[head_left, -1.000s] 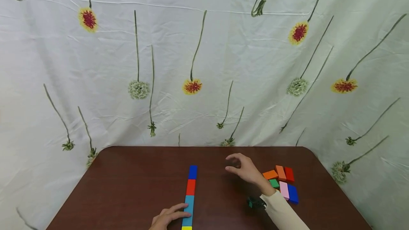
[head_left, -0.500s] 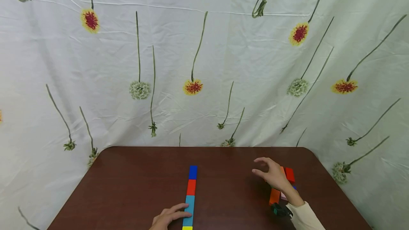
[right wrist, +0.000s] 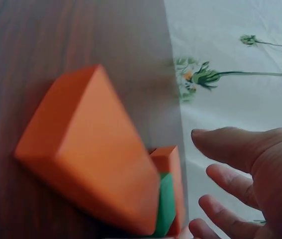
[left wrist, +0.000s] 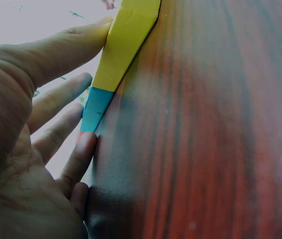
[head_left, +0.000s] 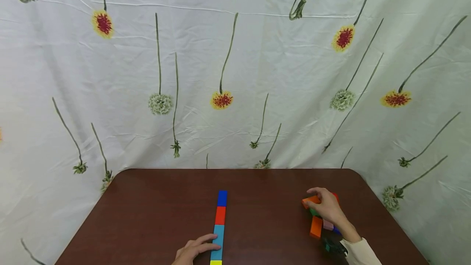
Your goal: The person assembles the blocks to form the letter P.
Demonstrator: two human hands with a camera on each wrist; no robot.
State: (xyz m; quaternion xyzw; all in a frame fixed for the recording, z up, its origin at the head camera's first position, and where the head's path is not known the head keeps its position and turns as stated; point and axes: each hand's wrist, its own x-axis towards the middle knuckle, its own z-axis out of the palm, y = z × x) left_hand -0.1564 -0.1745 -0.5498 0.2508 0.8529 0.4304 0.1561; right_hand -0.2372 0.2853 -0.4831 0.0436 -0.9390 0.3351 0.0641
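Note:
A straight row of blocks runs away from me in the head view: yellow (head_left: 216, 262), light blue (head_left: 218, 236), red (head_left: 220, 215) and dark blue (head_left: 222, 198). My left hand (head_left: 195, 250) lies at the row's left side, extended fingers touching the light blue part. In the left wrist view, its thumb touches the yellow block (left wrist: 126, 55). Over the pile at right, my right hand (head_left: 329, 207) has thumb and fingers spread about an orange block (head_left: 312, 199). The right wrist view shows the fingers apart from the orange (right wrist: 169, 158) and green (right wrist: 166, 201) blocks.
Nearer me in the pile lies another orange block (head_left: 316, 227), large in the right wrist view. Beside it are pink (head_left: 328, 225) and blue (head_left: 336, 230) blocks; a red block (head_left: 335, 196) is partly hidden. The brown table (head_left: 165, 203) ends at a flowered cloth (head_left: 235, 134).
My right hand has moved rightward from the middle of the table, then down over the block pile. The nearer orange block came into sight as the forearm shifted. My left hand stays put.

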